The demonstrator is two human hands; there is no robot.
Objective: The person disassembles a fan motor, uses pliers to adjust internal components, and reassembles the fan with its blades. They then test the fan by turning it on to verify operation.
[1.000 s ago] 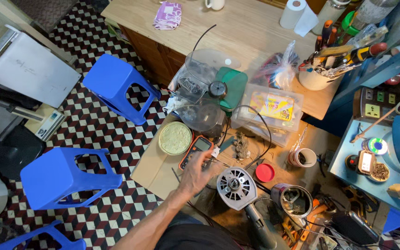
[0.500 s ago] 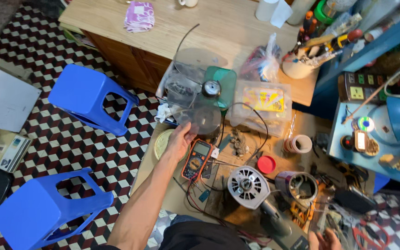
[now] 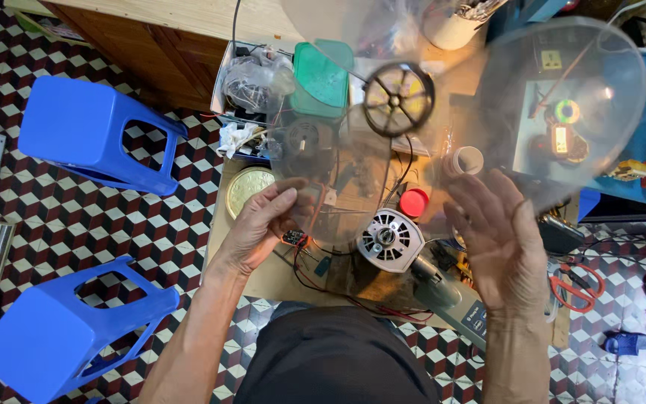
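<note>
Both hands are holding a clear fan blade (image 3: 443, 112) raised above the table (image 3: 278, 269). The left hand (image 3: 263, 224) is curling its fingers (image 3: 282, 202) onto one lobe's lower edge. The right hand (image 3: 499, 239) is lying open, fingers (image 3: 487, 198) spread flat under another lobe's edge. The dark hub (image 3: 398, 98) is sitting beyond both sets of fingertips. A fan motor (image 3: 389, 239) is resting between the hands. Blue stools (image 3: 91, 135) are crowding the floor outside the left fingers.

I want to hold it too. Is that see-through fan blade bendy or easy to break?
Probably light: the left hand lifts the fan blade by one thin edge. It looks like thin clear plastic, so likely a bit bendy and crackable. The right hand steadies it, so maybe wobbly.
</note>
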